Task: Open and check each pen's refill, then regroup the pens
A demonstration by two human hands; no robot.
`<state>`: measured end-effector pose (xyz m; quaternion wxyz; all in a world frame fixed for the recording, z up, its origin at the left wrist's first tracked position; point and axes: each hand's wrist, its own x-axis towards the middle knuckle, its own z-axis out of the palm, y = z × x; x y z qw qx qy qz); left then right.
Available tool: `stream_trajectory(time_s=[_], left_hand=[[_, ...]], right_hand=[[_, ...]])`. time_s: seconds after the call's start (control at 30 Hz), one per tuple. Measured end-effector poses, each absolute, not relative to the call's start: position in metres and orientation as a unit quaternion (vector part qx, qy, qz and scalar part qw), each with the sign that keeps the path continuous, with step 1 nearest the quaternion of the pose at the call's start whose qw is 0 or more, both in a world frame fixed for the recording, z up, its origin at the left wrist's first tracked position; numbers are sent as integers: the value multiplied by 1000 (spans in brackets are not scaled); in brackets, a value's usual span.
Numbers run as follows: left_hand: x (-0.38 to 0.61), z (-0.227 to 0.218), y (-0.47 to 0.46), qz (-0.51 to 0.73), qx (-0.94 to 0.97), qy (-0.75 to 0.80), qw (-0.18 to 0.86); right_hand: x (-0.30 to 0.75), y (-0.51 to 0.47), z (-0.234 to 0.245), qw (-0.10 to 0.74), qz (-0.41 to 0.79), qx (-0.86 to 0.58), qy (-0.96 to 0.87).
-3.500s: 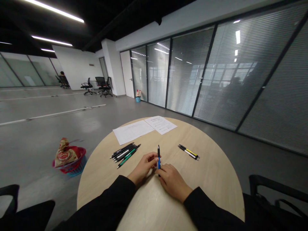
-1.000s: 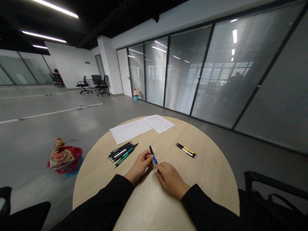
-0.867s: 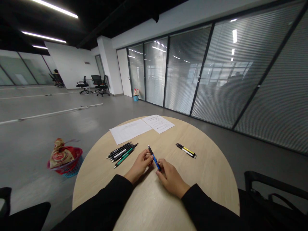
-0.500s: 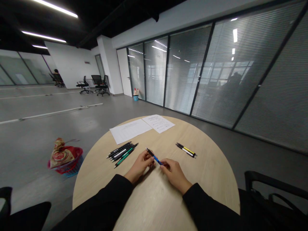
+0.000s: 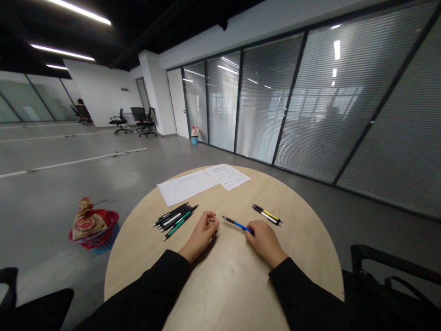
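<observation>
A blue pen [image 5: 237, 225] with a black tip lies almost flat over the light wood round table [image 5: 227, 280], pointing left. Its right end goes into my right hand [image 5: 265, 237], whose fingers close over it. My left hand [image 5: 203, 231] rests on the table with curled fingers, holding nothing, a short way from the pen's tip. Left of that hand lies a bundle of black, white and green pens [image 5: 176, 222]. A small group of black and yellow pens [image 5: 267, 215] lies just beyond my right hand.
Two paper sheets [image 5: 186, 187] lie at the table's far side. Black chair backs [image 5: 379, 271] stand at the lower right. A red basket [image 5: 93, 232] with a patterned bag sits on the grey floor to the left. Glass walls with blinds run along the right.
The blue pen has swung from upright to nearly level, pointing left. It has passed fully to my right hand, which moved right. My left hand has let go and curled shut.
</observation>
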<state>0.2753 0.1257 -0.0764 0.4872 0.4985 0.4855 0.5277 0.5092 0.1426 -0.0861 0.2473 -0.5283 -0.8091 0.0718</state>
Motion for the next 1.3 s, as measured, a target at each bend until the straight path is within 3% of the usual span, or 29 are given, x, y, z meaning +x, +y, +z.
stream_trajectory(time_s=[0.23, 0.53, 1.3], left_hand=[[267, -90, 134, 521, 535, 501, 437], [269, -83, 131, 492, 554, 507, 439], [267, -81, 129, 469, 581, 512, 425]], right_hand=[[546, 161, -86, 186, -33, -644, -742], [563, 167, -88, 136, -52, -703, -696], [569, 174, -101, 162, -44, -699, -695]])
